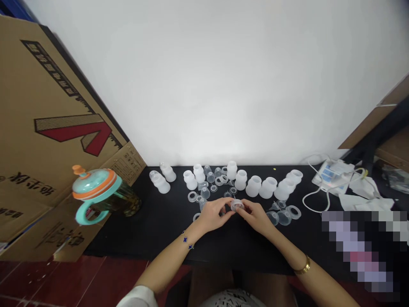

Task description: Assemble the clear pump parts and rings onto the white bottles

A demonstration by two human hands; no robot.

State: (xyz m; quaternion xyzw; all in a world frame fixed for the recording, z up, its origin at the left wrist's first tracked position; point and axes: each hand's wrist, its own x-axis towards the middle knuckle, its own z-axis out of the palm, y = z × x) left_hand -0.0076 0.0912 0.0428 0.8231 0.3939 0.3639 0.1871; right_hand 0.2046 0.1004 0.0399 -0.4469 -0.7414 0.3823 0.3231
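Between my two hands, over the black table, is a small translucent ring-shaped part. My left hand pinches its left side with thumb and fingertips. On its right side my right hand grips it, thumb on the near face. Beyond my hands several open white bottles stand in a row. Clear dome-shaped pieces and loose rings lie in front of and among them. More domes and a ring lie right of my right hand.
At the left stands a large jug with a turquoise and orange lid, beside a cardboard box. Two bottles with clear tops stand at the back left. A white cable and papers lie at the right of the black table.
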